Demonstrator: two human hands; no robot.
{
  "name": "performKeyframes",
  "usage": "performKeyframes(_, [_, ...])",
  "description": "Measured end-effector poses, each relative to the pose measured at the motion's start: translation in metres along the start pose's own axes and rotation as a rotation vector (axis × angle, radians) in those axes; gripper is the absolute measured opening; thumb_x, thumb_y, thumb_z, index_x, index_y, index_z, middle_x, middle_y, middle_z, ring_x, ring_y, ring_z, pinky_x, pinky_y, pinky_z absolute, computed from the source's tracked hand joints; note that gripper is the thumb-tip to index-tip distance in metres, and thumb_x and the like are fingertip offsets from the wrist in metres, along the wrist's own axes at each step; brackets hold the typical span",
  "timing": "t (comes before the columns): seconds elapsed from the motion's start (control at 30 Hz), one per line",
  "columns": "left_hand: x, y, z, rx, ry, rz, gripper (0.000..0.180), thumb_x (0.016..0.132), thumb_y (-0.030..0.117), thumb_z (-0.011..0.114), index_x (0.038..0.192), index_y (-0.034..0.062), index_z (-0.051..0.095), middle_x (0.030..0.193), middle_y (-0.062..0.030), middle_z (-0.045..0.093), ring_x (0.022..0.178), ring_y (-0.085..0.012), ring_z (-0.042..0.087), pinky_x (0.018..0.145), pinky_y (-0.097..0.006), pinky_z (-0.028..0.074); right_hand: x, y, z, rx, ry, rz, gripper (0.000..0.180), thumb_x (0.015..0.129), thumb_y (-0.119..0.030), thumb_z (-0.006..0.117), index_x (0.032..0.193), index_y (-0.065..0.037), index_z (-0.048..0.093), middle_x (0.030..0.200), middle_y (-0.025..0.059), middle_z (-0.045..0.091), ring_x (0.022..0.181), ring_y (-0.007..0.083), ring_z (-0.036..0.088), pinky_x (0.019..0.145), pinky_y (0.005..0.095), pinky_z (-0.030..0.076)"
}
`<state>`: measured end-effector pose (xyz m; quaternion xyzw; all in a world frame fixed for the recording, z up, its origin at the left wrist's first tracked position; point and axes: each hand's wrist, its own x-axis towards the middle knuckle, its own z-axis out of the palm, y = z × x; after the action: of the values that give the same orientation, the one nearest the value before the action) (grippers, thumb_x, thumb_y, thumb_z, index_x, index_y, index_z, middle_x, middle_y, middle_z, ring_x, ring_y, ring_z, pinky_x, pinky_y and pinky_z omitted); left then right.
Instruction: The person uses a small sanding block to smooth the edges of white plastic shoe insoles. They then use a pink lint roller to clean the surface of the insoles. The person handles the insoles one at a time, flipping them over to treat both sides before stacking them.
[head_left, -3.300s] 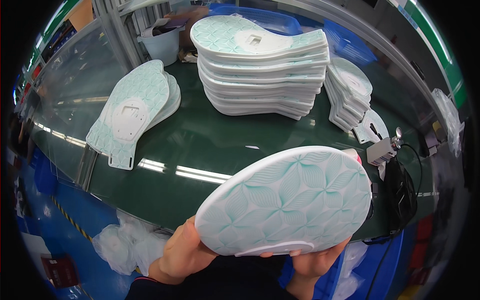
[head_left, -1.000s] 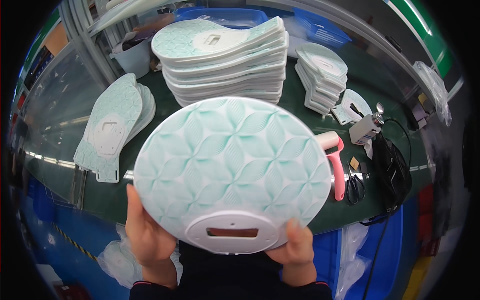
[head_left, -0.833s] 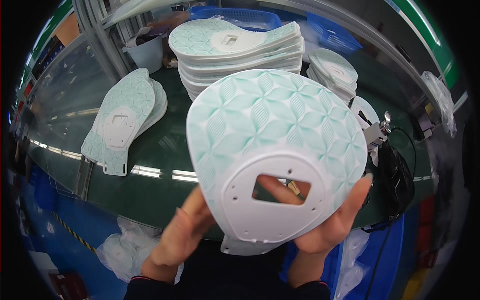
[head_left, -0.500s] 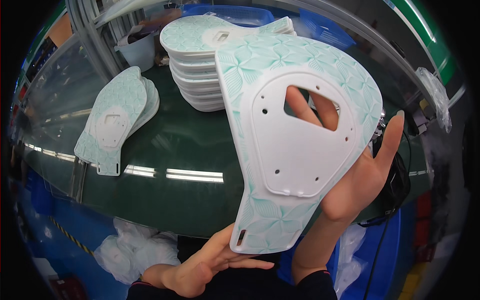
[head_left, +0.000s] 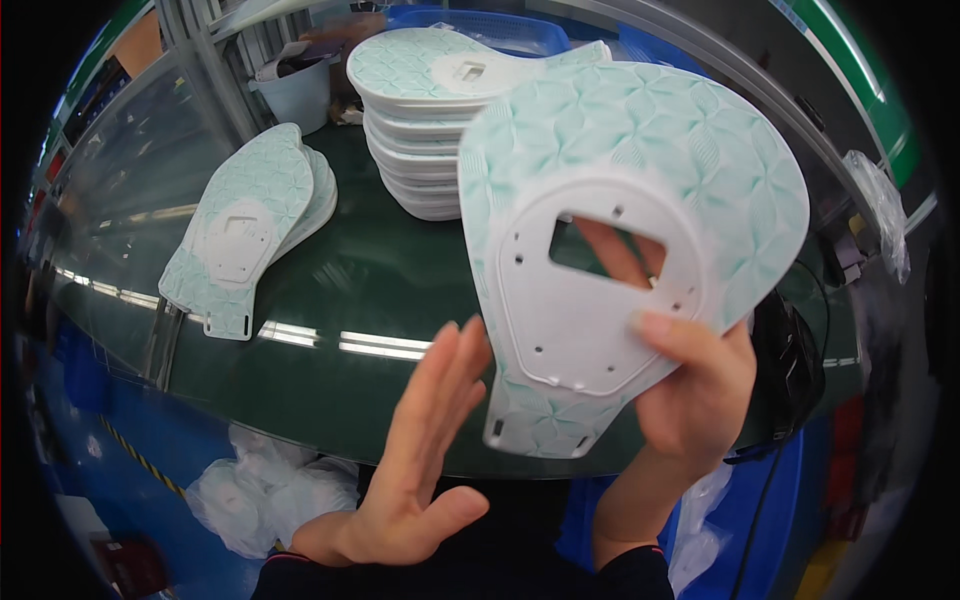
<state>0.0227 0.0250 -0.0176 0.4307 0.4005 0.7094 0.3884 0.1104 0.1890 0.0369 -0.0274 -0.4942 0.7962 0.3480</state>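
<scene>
Over the green table (head_left: pixel 330 300), the right hand (head_left: pixel 690 400) alone now grips the panel (head_left: pixel 620 240); the left hand (head_left: pixel 420 450) has let go, open flat beside it.

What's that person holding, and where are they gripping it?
The right hand grips a patterned white-and-green panel by its lower right edge. The left hand is open, holding nothing.

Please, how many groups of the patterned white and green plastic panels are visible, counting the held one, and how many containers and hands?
Panel held in the right hand: 1
Tall stack of panels: 1
Small pile of panels at left: 1
Grey bucket: 1
Blue crate: 1
Left hand, open: 1
Total: 7
</scene>
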Motion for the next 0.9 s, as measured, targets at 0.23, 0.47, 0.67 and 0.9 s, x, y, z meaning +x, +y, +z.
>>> performKeyframes(0.23, [0.001, -0.018, -0.004, -0.235, 0.096, 0.032, 0.085, 0.075, 0.022, 0.069, 0.135, -0.0016, 0.013, 0.137, -0.0147, 0.024, 0.126, -0.0241, 0.027, 0.103, -0.036, 0.023, -0.041, 0.049, 0.023, -1.072, -0.414, -0.318, 0.054, 0.066, 0.007, 0.050, 0.116, -0.011, 0.057, 0.134, 0.0072, 0.039, 0.128, 0.0428, 0.019, 0.103, 0.0512, 0.013])
performKeyframes(0.47, [0.019, 0.009, -0.012, -0.346, 0.170, -0.086, 0.090, 0.080, 0.064, 0.037, 0.135, -0.0017, 0.009, 0.134, -0.0219, 0.027, 0.122, -0.0374, 0.032, 0.098, -0.047, 0.033, -0.078, 0.052, -0.012, -0.488, 0.141, -0.245, 0.050, 0.080, -0.014, 0.052, 0.121, 0.008, 0.035, 0.070, 0.0108, 0.064, 0.108, 0.0267, 0.051, 0.099, 0.0425, 0.028])
performKeyframes(0.67, [0.014, 0.017, -0.012, -0.396, 0.188, -0.162, 0.093, 0.077, 0.068, 0.036, 0.137, 0.0035, 0.005, 0.136, -0.0230, 0.021, 0.121, -0.0404, 0.032, 0.088, -0.059, 0.039, -0.068, 0.062, -0.017, -0.088, 0.258, -0.101, 0.089, 0.072, -0.027, 0.065, 0.137, 0.000, 0.010, 0.134, 0.0204, 0.027, 0.123, 0.0327, 0.034, 0.096, 0.0425, 0.033])
performKeyframes(0.9, [0.014, 0.016, -0.011, -0.533, 0.123, -0.131, 0.093, 0.077, 0.068, 0.035, 0.137, 0.0041, 0.004, 0.138, -0.0229, 0.017, 0.121, -0.0428, 0.030, 0.088, -0.060, 0.039, -0.066, 0.059, -0.004, -0.211, 0.452, -0.188, 0.097, 0.065, -0.011, 0.067, 0.138, -0.004, 0.003, 0.136, 0.0198, 0.023, 0.122, 0.0334, 0.035, 0.092, 0.0408, 0.041])
